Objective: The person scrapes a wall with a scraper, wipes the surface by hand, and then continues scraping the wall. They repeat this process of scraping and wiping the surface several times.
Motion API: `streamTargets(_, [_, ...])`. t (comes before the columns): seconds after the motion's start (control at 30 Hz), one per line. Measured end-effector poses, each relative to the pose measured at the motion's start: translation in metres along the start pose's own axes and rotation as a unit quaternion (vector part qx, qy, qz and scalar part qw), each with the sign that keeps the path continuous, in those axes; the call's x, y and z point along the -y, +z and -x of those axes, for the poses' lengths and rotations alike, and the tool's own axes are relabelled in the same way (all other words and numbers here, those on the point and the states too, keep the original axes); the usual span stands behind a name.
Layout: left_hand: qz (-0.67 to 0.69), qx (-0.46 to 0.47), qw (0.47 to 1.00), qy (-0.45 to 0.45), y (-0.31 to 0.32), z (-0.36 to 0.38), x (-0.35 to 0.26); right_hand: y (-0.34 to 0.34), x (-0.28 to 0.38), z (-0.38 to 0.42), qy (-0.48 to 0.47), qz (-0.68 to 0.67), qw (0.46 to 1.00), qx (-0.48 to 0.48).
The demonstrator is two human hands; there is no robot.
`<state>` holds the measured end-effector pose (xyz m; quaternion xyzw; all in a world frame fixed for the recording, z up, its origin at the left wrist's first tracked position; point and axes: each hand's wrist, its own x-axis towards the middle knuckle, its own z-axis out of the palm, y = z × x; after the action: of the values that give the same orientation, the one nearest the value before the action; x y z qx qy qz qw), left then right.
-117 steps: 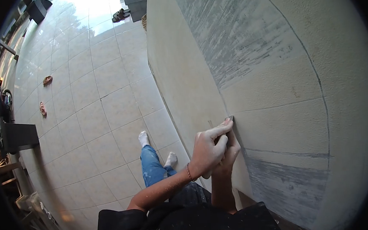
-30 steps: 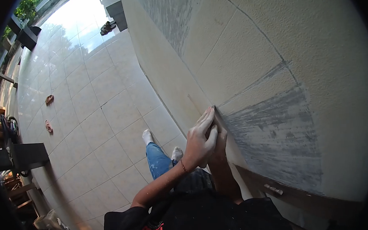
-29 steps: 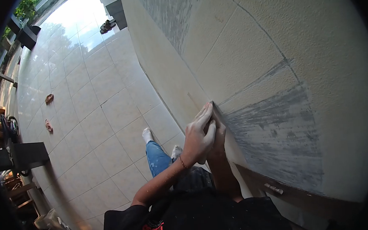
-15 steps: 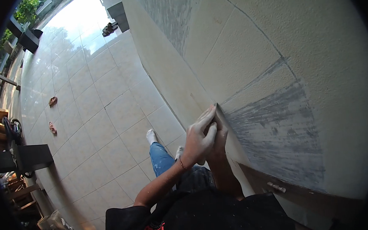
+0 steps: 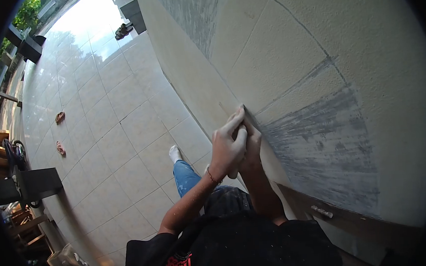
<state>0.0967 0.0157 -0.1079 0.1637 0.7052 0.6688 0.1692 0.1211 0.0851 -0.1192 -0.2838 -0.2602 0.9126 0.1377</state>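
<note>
My left hand, dusted white and with a thin bracelet at its wrist, lies with its fingers pressed together along the lower edge of a cream wall. Close against it, my right hand is closed too, partly covered by the left. A small dark edge shows at the fingertips; whatever the hands hold between them is hidden. Just right of the hands, a grey streaked patch spreads over the wall.
Pale tiled floor stretches to the left. A brown ledge with a small whitish object runs below the patch. Sandals lie on the tiles. A dark post base stands at left, near wooden furniture.
Both hands have slid a little up and away from my body along the wall edge, still pressed together. The view has shifted slightly.
</note>
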Motion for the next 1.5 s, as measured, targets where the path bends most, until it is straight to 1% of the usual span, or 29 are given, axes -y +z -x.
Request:
streamTargets(0.03, [0.004, -0.002, 1.0, -0.003, -0.005, -0.006, 0.0, 0.002, -0.006, -0.011, -0.014, 0.039, 0.999, -0.005])
streamTargets(0.13, [0.006, 0.008, 1.0, 0.003, -0.01, -0.001, 0.0, -0.002, -0.01, -0.005, -0.027, 0.02, 0.998, 0.056])
streamTargets(0.23, [0.023, 0.007, 0.999, 0.046, 0.005, 0.018, -0.002, 0.008, 0.004, 0.022, -0.008, -0.067, 0.998, -0.018])
streamTargets(0.27, [0.009, -0.001, 0.998, 0.062, 0.009, 0.02, 0.001, 0.018, 0.01, 0.03, 0.011, -0.092, 0.991, -0.091])
streamTargets(0.33, [0.024, -0.01, 1.0, 0.011, 0.002, 0.002, 0.002, 0.013, 0.005, 0.009, 0.019, -0.058, 0.998, -0.025])
streamTargets(0.4, [0.013, -0.018, 1.0, -0.006, -0.009, -0.018, 0.006, 0.008, -0.004, -0.018, 0.033, -0.049, 0.998, 0.019])
streamTargets(0.43, [0.007, -0.013, 1.0, 0.003, -0.013, -0.018, 0.009, 0.005, -0.009, -0.018, -0.028, 0.038, 0.999, 0.009])
streamTargets(0.5, [0.039, 0.011, 0.999, -0.013, -0.015, -0.011, 0.006, 0.004, -0.013, -0.009, -0.08, 0.093, 0.992, 0.018])
streamTargets(0.57, [0.065, 0.021, 0.997, 0.023, -0.002, 0.009, 0.003, 0.022, 0.002, 0.015, -0.024, -0.004, 0.996, -0.082])
streamTargets(0.6, [0.038, 0.005, 0.998, 0.056, 0.005, 0.015, 0.002, 0.032, 0.009, 0.027, -0.004, -0.057, 0.989, -0.134])
streamTargets(0.63, [0.036, -0.002, 0.998, 0.05, 0.004, 0.009, 0.006, 0.02, 0.007, 0.02, -0.009, -0.039, 0.998, -0.053])
streamTargets(0.7, [0.053, -0.01, 0.999, -0.003, 0.002, -0.004, 0.012, 0.001, 0.001, 0.003, -0.005, -0.01, 1.0, 0.027])
streamTargets(0.73, [0.07, -0.015, 0.996, -0.048, -0.007, -0.015, 0.001, 0.006, -0.001, -0.012, 0.004, 0.001, 1.0, 0.029])
streamTargets(0.77, [0.061, -0.013, 0.997, -0.04, -0.011, -0.019, 0.001, 0.01, -0.007, -0.023, 0.03, -0.039, 0.999, 0.02])
streamTargets(0.83, [0.042, -0.011, 0.999, -0.024, -0.019, -0.024, 0.001, -0.005, -0.011, -0.028, 0.0, -0.054, 0.994, 0.097])
streamTargets(0.93, [0.03, -0.016, 0.998, 0.049, -0.006, -0.002, 0.003, 0.015, -0.006, 0.0, -0.044, -0.009, 0.999, -0.011])
streamTargets(0.97, [0.021, -0.024, 0.998, 0.06, -0.001, -0.001, 0.004, 0.025, 0.0, 0.009, -0.037, -0.042, 0.997, -0.047])
streamTargets(1.0, [0.012, -0.03, 0.997, 0.07, 0.002, -0.001, 0.007, 0.025, 0.003, 0.011, -0.033, -0.043, 0.997, -0.054])
streamTargets(1.07, [0.04, -0.031, 0.999, -0.009, -0.008, -0.02, -0.001, 0.019, 0.001, -0.007, -0.044, 0.05, 0.998, -0.009])
streamTargets(1.13, [0.037, -0.033, 0.998, -0.04, -0.023, -0.041, -0.005, -0.009, -0.018, -0.049, -0.058, 0.135, 0.987, 0.069])
streamTargets(1.17, [0.037, -0.03, 0.998, -0.049, -0.028, -0.044, -0.006, -0.011, -0.025, -0.061, -0.001, -0.024, 0.99, 0.136])
streamTargets(1.23, [0.029, -0.023, 0.999, 0.014, -0.031, -0.042, 0.002, 0.001, -0.028, -0.039, -0.077, 0.063, 0.992, 0.072])
streamTargets(1.27, [0.019, -0.019, 0.998, 0.048, -0.028, -0.033, 0.003, 0.03, -0.016, -0.022, -0.037, 0.004, 0.999, -0.023])
streamTargets(1.3, [0.019, -0.012, 0.998, 0.05, -0.022, -0.023, 0.001, 0.059, -0.004, -0.005, -0.007, -0.062, 0.991, -0.122])
streamTargets(1.33, [0.014, -0.044, 0.995, 0.084, -0.012, -0.017, 0.004, -0.016, -0.016, -0.016, -0.006, -0.089, 0.995, 0.044])
streamTargets(1.4, [0.048, -0.039, 0.998, 0.017, -0.015, -0.029, 0.004, -0.037, -0.029, -0.056, 0.029, -0.069, 0.99, 0.122])
streamTargets(1.43, [0.026, -0.043, 0.999, 0.007, -0.021, -0.041, 0.0, -0.031, -0.026, -0.067, 0.041, -0.062, 0.985, 0.156])
streamTargets(1.47, [0.002, -0.044, 0.999, -0.003, -0.03, -0.055, -0.004, -0.025, -0.026, -0.068, 0.014, -0.019, 0.992, 0.12])
streamTargets(1.5, [0.023, -0.048, 0.999, 0.004, -0.036, -0.067, 0.0, -0.009, -0.024, -0.065, -0.009, 0.027, 0.996, 0.082])
